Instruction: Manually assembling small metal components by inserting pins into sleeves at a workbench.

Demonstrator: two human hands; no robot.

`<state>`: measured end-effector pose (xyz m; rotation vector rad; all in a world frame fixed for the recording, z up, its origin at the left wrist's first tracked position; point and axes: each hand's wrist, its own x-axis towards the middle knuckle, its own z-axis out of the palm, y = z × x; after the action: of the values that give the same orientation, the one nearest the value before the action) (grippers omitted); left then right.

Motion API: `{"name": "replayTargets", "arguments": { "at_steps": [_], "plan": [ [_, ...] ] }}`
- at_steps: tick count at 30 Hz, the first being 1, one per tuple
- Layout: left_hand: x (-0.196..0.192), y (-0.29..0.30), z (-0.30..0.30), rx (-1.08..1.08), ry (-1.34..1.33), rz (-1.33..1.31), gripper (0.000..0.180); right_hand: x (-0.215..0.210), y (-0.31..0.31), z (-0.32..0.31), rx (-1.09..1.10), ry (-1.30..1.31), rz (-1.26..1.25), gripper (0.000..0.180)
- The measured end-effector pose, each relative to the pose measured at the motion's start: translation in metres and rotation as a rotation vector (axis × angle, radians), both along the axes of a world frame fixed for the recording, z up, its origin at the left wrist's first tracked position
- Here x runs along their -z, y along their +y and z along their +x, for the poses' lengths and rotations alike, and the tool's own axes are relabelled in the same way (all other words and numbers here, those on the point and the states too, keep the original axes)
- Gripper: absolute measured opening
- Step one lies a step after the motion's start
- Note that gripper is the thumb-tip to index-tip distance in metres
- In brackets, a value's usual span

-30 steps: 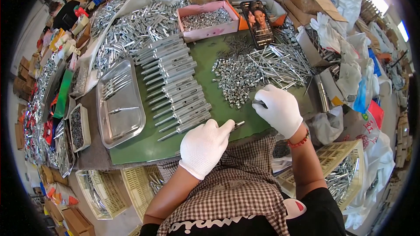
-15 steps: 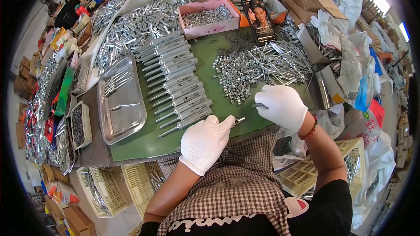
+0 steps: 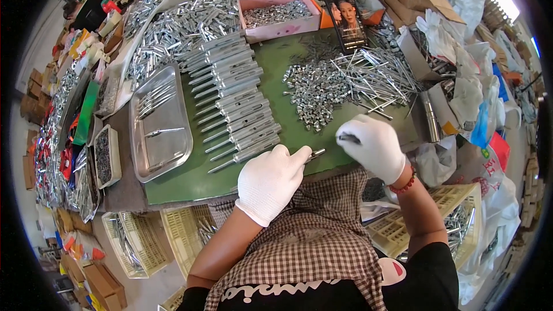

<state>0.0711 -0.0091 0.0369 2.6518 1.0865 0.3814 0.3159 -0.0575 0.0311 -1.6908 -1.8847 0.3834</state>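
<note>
Metal rod [image 3: 315, 153] in left grip [image 3: 271, 179].

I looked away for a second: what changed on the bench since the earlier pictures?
The right hand drew back from the loose metal pile toward the left hand, carrying a small part. The left hand kept its metal rod. The tray and the assembled row are unchanged.

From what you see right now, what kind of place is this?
Probably a small hand-assembly workshop: a green work mat carries a heap of small metal parts and a row of assembled metal rods, and gloved hands work amid boxes of more parts.
</note>
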Motion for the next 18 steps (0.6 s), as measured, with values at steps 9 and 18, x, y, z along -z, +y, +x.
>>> {"name": "replayTargets", "arguments": {
  "at_steps": [9, 18],
  "plan": [
    [0.001, 0.002, 0.001, 0.035, -0.003, 0.035, 0.017, 0.006, -0.004, -0.042, -0.066, 0.012, 0.072, 0.013],
    [0.001, 0.002, -0.002, 0.051, 0.002, -0.017, 0.022, 0.001, -0.002, -0.046, -0.006, 0.077, -0.060, 0.011]
  ]
}}
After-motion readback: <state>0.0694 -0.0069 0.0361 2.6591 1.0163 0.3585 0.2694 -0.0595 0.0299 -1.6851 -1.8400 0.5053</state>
